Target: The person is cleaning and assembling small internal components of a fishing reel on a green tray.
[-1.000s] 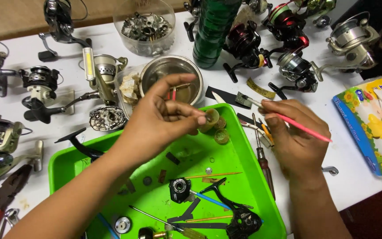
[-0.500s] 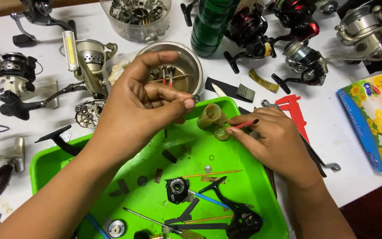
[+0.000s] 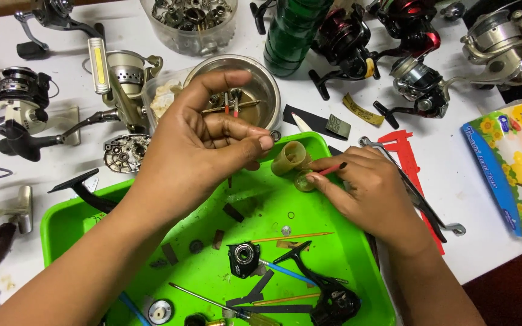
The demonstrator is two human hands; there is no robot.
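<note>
Pinching a tiny metal ring [image 3: 275,136] over the bright green plastic tray [image 3: 61,226], left hand [image 3: 203,151] risks dropping it among parts; right hand [image 3: 373,193] grips a thin red-handled brush [image 3: 332,169] at a small clear round cap [image 3: 302,180]

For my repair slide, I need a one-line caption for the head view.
Left hand pinches a small ring; right hand holds a red brush over a green tray.
</note>
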